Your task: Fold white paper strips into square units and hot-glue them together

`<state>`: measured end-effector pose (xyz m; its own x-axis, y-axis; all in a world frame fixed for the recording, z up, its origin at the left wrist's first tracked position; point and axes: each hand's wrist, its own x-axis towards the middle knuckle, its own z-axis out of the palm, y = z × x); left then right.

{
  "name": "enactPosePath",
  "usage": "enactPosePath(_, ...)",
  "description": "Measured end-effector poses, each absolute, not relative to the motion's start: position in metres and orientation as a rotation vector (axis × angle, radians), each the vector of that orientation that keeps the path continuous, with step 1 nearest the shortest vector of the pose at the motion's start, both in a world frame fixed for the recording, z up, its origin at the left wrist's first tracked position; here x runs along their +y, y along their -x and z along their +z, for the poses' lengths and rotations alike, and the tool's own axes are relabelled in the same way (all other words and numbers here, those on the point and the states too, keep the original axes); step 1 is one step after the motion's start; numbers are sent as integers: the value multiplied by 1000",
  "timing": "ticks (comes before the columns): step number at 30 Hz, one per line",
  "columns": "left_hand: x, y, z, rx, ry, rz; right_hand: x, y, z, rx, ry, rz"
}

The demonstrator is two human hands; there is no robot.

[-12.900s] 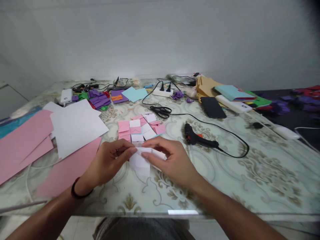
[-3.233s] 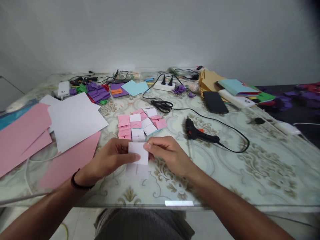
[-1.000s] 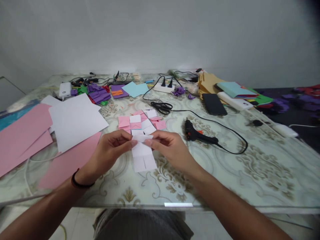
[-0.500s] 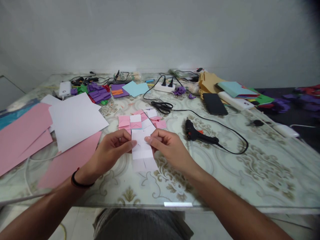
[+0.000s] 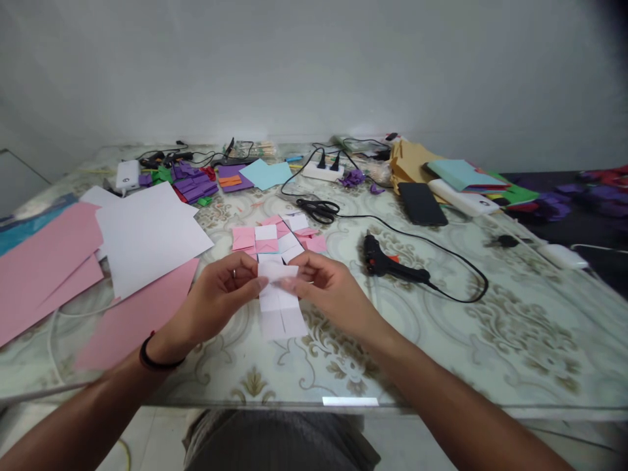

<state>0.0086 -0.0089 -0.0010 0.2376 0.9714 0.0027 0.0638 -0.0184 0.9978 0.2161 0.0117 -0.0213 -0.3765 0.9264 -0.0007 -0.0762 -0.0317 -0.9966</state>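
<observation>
A creased white strip of paper (image 5: 279,301) is held above the table, its top edge bent over toward me and a slit or crease running down its lower middle. My left hand (image 5: 228,288) pinches the strip's left side between thumb and fingers. On the right side, my right hand (image 5: 326,284) pinches it near the bent top, thumb in front. Just beyond both hands lie small folded pink and white paper pieces (image 5: 267,240). The fingers behind the strip are partly hidden.
Left are a white sheet (image 5: 152,239) and pink sheets (image 5: 142,311). A black glue gun (image 5: 392,261) with a looping cord lies right. Farther back are scissors (image 5: 318,209), a power strip (image 5: 322,171), a black phone (image 5: 422,204) and purple paper pieces (image 5: 193,183).
The top of the white strip has bent down toward me, between the two thumbs. My right hand has shifted slightly along with it; the left hand stays nearly in place.
</observation>
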Motion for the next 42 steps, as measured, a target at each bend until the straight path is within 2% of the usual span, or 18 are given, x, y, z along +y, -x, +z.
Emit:
enactPosePath(11, -13, -8, 1, 1018, -1441, 916, 11, -216, -22, -1474, 983, 1464)
enactPosePath(24, -12, -9, -1, 1073, -1479, 1008, 7, -217, -18, -1562, 956, 1413)
enactPosePath(27, -12, -9, -2, 1094, -1472, 1005, 6, -219, -17, -1690, 1018, 1272)
enactPosePath(32, -12, -5, -5, 1110, -1591, 945, 9, -223, -16, -1934, 859, 797)
enactPosePath(42, -14, -2, -9, 963, -1723, 942, 8, -222, -20, -2004, 708, 678)
